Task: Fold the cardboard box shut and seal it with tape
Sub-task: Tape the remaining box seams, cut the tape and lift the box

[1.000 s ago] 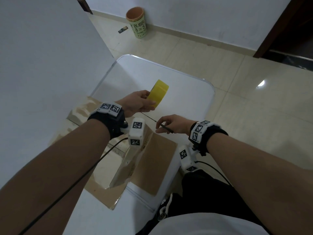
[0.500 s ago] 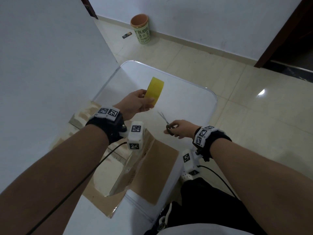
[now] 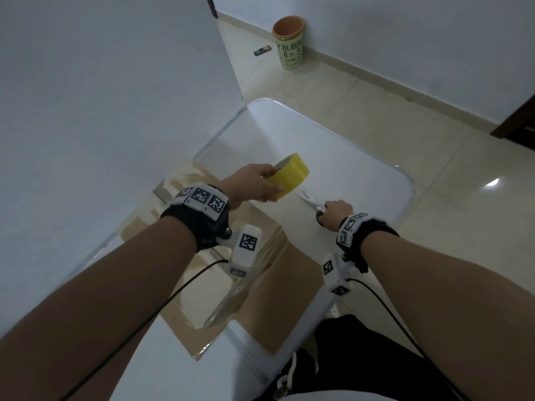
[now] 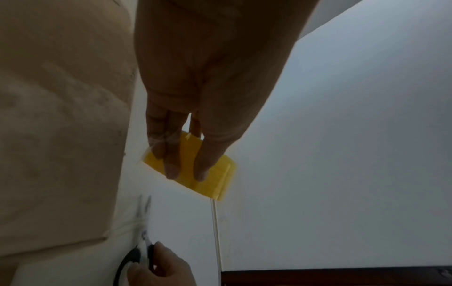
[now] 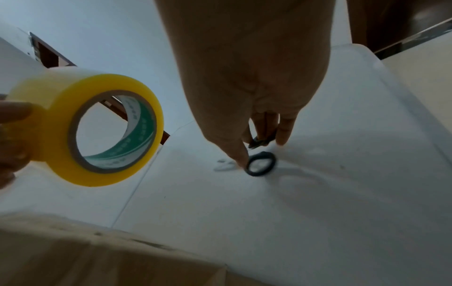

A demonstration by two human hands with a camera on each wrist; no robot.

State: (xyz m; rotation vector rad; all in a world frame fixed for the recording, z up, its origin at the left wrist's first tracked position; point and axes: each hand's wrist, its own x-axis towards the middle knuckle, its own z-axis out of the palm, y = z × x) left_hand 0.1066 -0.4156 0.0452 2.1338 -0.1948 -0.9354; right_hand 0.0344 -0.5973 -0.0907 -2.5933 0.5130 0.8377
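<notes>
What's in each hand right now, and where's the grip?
Left hand grips the yellow tape roll by its outer face. Right hand holds the scissors at the black handle loops.

Right hand (image 3: 335,213) has lowered the scissors (image 3: 311,201) onto the table (image 3: 362,169).

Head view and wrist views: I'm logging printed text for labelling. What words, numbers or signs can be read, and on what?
"Y BUBBL", "8", "S", "SUNLI", "FLIPP": cup-shaped bin on the floor, partly cut off.
Green print inside the tape roll core: too blurred to read.
Square coded markers on the wrist bands: patterns, not text.
</notes>
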